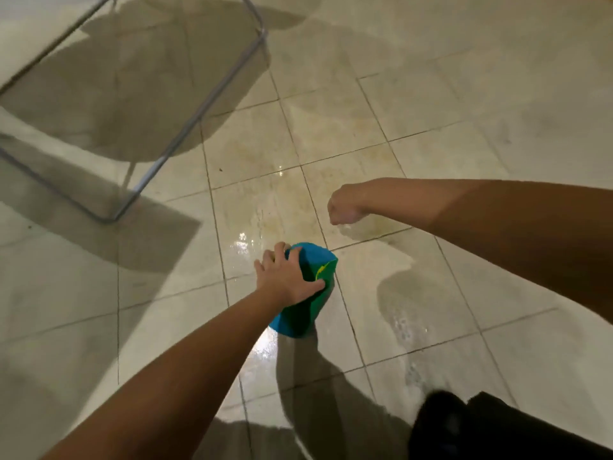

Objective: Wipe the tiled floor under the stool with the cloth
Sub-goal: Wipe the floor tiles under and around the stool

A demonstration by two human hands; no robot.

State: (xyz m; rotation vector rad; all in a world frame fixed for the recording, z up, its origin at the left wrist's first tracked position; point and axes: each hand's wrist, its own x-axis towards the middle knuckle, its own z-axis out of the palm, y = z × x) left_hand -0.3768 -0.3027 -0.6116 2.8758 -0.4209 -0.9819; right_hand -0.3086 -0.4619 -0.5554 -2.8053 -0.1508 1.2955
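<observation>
The stool (pixel 206 104) stood on the tiled floor (pixel 431 111) at the far left, its frame rail running from the far middle down to a near corner on the left. The cloth (pixel 315 260) lay on the floor in the middle, nearer than the stool and to its right, well apart from the frame. The left hand (pixel 287 280) rested on top of the cloth's left side, fingers spread flat over it. The right hand (pixel 345 205) hung beyond the cloth and slightly to its right, apart from it, fingers curled in on nothing. A dark garment (pixel 497 426) filled the near right corner.
</observation>
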